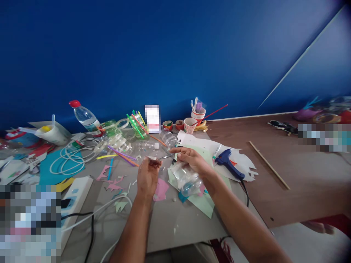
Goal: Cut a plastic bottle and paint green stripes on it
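My left hand (148, 175) is over the middle of the grey table (161, 228), its fingers curled round a small whitish piece (154, 159). To its right, my right hand (192, 159) grips scissors (166, 157), whose blades point left toward that piece. Beneath my right hand a clear plastic bottle (189, 184) lies on pale green paper (203, 202). Pink paper (161, 190) rests between my forearms. My fingers partly hide the small piece and the scissor handles.
A blue glue gun (229, 163) lies on white paper at right. Straws, bottles, coiled white cable (67, 160) and paper scraps cover the left side. Paper cups (189, 125) and a phone (152, 118) stand at the back. A power strip (78, 197) is front left.
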Available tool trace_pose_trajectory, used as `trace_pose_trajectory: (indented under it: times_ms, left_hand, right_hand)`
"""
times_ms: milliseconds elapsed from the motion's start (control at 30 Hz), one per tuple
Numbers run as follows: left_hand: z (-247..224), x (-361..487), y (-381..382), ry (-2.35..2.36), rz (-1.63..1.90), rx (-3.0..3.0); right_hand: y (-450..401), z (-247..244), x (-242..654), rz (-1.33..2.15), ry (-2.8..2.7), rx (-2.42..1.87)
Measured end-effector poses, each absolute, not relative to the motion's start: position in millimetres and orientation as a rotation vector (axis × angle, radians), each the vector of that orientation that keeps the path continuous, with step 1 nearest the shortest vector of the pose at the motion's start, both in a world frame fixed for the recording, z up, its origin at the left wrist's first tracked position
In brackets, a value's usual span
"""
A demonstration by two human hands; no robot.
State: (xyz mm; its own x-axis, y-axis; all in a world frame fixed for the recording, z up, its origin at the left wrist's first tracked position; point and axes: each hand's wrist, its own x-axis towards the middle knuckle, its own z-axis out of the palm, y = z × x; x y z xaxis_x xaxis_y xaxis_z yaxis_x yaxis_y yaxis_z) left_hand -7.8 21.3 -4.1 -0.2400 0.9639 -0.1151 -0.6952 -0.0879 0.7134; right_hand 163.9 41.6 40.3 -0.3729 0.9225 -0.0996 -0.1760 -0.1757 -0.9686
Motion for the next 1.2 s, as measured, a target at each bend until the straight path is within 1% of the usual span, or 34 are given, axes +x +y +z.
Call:
trace_pose_trajectory:
  times_ms: [133,367,567,700,967,1200]
  left_hand:
    - [-4,-6,21,0.937,1.695,0.505]
    - [-6,-9,20,1.009,1.702,0.603]
    - [-15,-11,21,1.264,1.731,0.787]
    - [-13,-12,20,1.416,1.707,0.890]
    - [-9,-11,20,1.343,1.764,0.838]
    - [-8,-12,18,1.352,1.754,0.963]
  right_hand:
    - [45,36,163,1.721,-1.111,-0.896]
    - [50,30,164,1.777,-0.917,-0.780]
    - [43,36,165,1.839,-0.602,-0.679]
    - [40,42,167,1.839,-0.568,-0.663]
    - [45,40,169,1.710,-0.751,-0.849]
    - [42,45,168,1.797,-0.567,-0.769]
